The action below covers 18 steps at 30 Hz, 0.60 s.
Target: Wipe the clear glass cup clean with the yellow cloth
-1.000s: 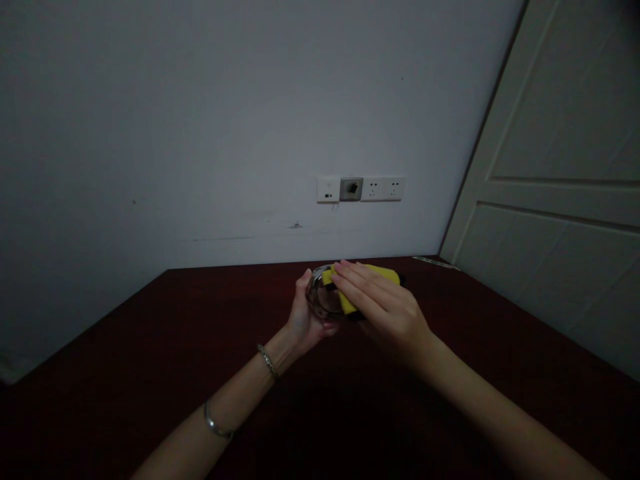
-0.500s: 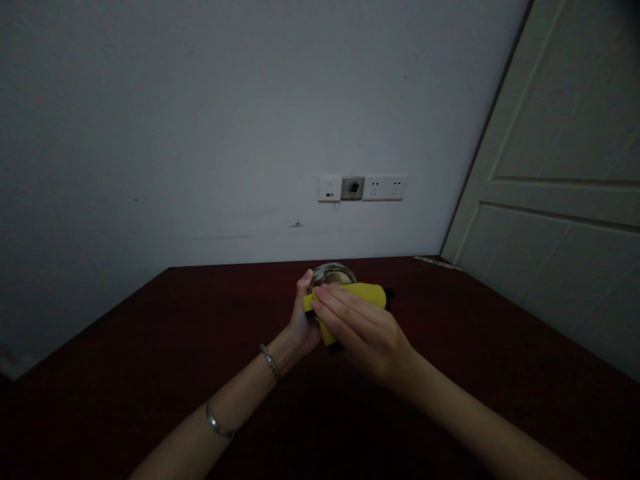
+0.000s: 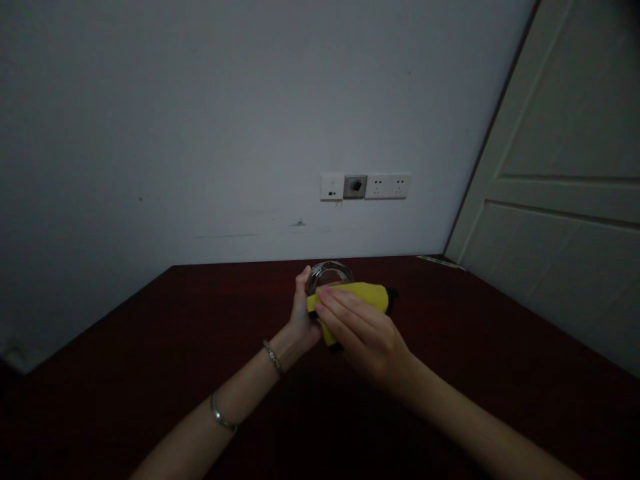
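Note:
A round, thick-walled clear glass dish (image 3: 330, 268), resembling an ashtray, is held up over the dark red table, tilted with its rim showing. My left hand (image 3: 302, 312) grips it from the left side, thumb up along the rim. Pressed against its near side is a folded yellow cloth (image 3: 365, 293) with black edging. My right hand (image 3: 363, 327) holds that cloth, fingers together and pointing left. The lower part of the glass dish is hidden behind the cloth and the fingers.
The dark red tabletop (image 3: 225, 300) reaches back to a pale wall (image 3: 225, 133). Sockets and a switch plate (image 3: 365, 187) are on the wall. A panelled door (image 3: 560, 187) stands at the right, and a thin pale strip (image 3: 440, 261) lies at the table's back right edge.
The glass dish has tilted slightly, and its inside shows darker. Both hands keep their hold, with the cloth shifted a few pixels right. The whole view has moved slightly.

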Each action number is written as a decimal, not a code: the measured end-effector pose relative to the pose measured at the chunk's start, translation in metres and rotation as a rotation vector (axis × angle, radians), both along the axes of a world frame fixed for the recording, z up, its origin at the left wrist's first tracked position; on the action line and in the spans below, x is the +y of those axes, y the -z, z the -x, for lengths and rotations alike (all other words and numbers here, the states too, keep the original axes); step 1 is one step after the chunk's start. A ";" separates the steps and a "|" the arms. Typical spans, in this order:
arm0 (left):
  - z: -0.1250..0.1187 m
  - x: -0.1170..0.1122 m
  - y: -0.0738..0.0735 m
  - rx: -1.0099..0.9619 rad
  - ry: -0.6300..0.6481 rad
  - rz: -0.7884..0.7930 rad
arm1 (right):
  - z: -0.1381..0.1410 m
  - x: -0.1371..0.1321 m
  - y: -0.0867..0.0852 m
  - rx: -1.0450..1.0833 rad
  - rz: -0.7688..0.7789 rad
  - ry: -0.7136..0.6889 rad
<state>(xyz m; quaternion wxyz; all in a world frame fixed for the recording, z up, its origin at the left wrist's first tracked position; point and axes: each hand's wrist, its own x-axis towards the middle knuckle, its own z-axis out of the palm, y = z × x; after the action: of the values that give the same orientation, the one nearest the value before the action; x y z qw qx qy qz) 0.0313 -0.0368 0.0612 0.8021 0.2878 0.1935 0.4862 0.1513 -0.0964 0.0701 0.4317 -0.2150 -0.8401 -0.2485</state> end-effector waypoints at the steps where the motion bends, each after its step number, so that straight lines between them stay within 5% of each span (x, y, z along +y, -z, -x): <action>1: 0.000 0.000 -0.001 -0.016 -0.014 0.013 | 0.000 0.000 0.001 -0.001 0.015 -0.014; 11: 0.007 -0.004 0.010 0.093 0.122 -0.034 | -0.023 0.016 -0.017 0.019 -0.097 0.054; 18: 0.006 0.004 0.005 0.021 0.012 0.043 | -0.011 0.005 -0.004 -0.005 -0.019 -0.047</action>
<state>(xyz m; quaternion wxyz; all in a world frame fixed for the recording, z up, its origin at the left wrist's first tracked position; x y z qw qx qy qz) 0.0256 -0.0333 0.0559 0.8089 0.2768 0.2108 0.4740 0.1621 -0.0918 0.0743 0.4375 -0.1905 -0.8434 -0.2469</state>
